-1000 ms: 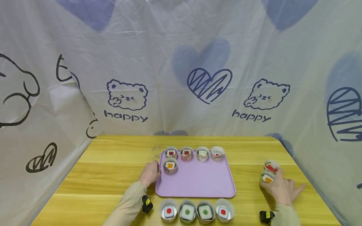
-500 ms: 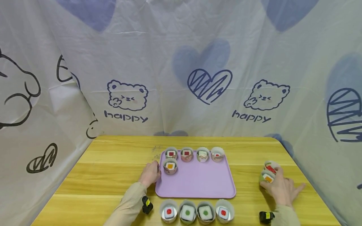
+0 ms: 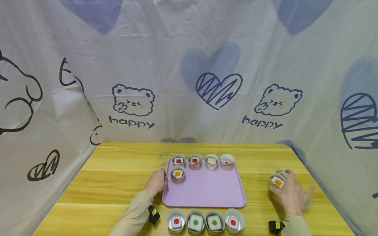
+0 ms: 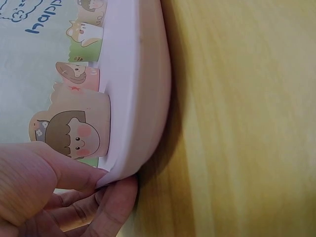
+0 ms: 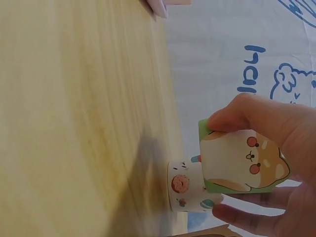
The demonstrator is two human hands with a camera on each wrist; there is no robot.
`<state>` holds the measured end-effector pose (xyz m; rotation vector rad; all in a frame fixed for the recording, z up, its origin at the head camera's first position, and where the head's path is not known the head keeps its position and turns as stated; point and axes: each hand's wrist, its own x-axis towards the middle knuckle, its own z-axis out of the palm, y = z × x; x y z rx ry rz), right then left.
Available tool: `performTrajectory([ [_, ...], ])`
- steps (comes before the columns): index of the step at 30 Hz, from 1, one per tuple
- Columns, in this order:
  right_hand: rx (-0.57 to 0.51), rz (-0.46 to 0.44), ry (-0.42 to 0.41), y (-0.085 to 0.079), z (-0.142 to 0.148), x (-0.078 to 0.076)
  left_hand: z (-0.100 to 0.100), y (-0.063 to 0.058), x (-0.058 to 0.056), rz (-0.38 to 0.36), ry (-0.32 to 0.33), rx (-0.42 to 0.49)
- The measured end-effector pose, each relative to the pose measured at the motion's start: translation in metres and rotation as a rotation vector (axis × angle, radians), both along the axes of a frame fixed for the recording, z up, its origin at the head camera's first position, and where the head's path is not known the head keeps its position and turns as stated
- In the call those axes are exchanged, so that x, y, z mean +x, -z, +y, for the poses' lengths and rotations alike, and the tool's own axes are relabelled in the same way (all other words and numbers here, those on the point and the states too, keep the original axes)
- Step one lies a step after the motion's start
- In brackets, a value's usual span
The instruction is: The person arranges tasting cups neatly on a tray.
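My left hand (image 3: 157, 182) pinches the left edge of the pink-purple tray (image 3: 206, 195); in the left wrist view, the thumb lies inside the rim and the fingers outside. Over at the right of the table, my right hand (image 3: 290, 195) grips a paper cup (image 5: 247, 163) with a green base and a cartoon dog. Inside that cup sits a white piece (image 3: 277, 181) with an orange square, like toy sushi. Its base is off the tabletop in the right wrist view. Right behind it stands a donut-print cup (image 5: 185, 185), partly hidden by the hand and held cup.
Several paper cups line the tray's far edge, one holding a dark-red-centred piece (image 3: 195, 160). An orange-centred piece in a cup (image 3: 178, 174) sits below them at left. In front of the tray, more cups (image 3: 196, 222) form a row on the wooden table (image 3: 97, 186).
My right hand has shifted slightly left with the orange-topped cup, which now overlaps more of the cup behind. My left hand stays on the tray edge.
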<state>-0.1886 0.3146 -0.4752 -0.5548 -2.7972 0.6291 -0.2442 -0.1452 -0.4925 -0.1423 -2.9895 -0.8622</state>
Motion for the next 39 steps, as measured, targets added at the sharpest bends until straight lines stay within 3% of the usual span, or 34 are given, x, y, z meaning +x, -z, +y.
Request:
performTrajectory([
  [14, -0.103, 0.170, -0.062, -0.003, -0.010, -0.001, 0.000, 0.001, 0.001, 0.006, -0.003, 0.013],
  [32, -0.145, 0.119, -0.104, -0.009, -0.021, -0.005, 0.001, 0.001, 0.000, -0.019, -0.002, 0.020],
  [39, -0.117, 0.145, -0.180, -0.015, -0.028, -0.010, 0.001, 0.000, -0.001, -0.013, -0.003, 0.017],
])
